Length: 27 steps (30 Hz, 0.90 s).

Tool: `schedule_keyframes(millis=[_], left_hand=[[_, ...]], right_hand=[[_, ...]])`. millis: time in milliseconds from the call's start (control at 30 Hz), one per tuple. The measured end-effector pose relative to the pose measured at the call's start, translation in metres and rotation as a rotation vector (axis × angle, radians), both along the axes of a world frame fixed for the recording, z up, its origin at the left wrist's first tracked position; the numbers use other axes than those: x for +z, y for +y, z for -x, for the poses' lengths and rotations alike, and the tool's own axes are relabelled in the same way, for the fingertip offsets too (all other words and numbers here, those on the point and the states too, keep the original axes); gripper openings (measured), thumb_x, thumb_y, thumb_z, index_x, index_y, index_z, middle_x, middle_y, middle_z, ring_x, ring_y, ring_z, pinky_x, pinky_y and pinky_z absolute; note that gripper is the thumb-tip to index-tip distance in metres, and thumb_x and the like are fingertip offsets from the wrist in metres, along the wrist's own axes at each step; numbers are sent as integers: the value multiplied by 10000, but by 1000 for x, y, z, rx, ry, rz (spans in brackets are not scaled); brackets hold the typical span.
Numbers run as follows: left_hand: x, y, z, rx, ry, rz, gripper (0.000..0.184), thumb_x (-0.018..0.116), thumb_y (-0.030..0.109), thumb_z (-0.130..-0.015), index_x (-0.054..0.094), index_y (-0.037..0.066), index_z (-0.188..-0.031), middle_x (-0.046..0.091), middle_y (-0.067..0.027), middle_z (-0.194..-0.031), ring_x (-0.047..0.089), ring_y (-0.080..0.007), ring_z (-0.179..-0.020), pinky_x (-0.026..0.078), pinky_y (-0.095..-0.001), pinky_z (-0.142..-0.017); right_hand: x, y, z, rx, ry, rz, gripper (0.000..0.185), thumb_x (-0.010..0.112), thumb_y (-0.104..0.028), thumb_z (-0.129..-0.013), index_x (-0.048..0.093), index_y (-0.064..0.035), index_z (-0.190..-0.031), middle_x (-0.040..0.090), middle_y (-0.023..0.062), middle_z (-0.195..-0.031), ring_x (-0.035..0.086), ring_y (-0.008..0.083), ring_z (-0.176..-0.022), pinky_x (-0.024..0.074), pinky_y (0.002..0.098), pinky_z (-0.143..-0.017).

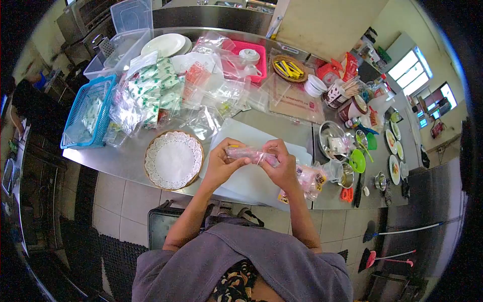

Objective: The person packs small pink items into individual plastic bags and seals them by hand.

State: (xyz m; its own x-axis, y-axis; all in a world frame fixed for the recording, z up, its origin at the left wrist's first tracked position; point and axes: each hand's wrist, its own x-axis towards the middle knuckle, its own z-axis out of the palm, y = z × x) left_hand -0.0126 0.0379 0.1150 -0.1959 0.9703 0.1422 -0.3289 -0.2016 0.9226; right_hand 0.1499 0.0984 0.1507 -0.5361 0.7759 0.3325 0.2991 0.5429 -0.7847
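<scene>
My left hand (pixel 225 165) and my right hand (pixel 281 166) grip the two ends of a rolled clear plastic packet (pixel 247 154) with pinkish contents. I cannot make out what is inside. The packet is held above a white cutting board (pixel 235 185). Close to my right hand lie several plastic packs (pixel 311 180) with yellow and dark printed labels. Left of my left hand stands a round woven basket (pixel 147 163) lined with a white paper doily (pixel 173 160).
A blue plastic basket (pixel 107 108), heaped plastic bags (pixel 163 93) and a pink tray (pixel 261 56) stand across the steel table. Toward the right are a steel bowl (pixel 326 132), a green bowl (pixel 357 161), a black-handled knife (pixel 358 191) and several plates (pixel 394 170).
</scene>
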Motion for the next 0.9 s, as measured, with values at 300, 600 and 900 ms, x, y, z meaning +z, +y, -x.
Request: schedule_keyframes(millis=[300,600,900], left_hand=[[-5,5,-10,-74,-50,145,268,713,35,-723,597,-7,-961,633,-69,-830,599,-106,-714,504,-225,-637],[-34,13,-19,-33,-140,248,167,664,36,-754,625,-30,-903,642,-80,-781,592,-124,-662,489,-246,-608],[-34,22,-17,19,-103,256,157,674,55,-753,623,-25,-878,629,-72,-741,586,-123,-641,481,-241,-595]], right_hand=[[17,-3,-1,69,-241,76,274,587,-163,-814,425,-82,-1020,620,177,-841,605,374,-814,472,422,-681],[-3,3,-1,91,-284,141,274,528,-108,-837,363,-68,-1051,578,227,-834,577,422,-813,447,466,-679],[-26,16,-3,114,-123,16,316,561,-62,-795,373,-43,-1048,570,193,-913,600,376,-865,467,388,-712]])
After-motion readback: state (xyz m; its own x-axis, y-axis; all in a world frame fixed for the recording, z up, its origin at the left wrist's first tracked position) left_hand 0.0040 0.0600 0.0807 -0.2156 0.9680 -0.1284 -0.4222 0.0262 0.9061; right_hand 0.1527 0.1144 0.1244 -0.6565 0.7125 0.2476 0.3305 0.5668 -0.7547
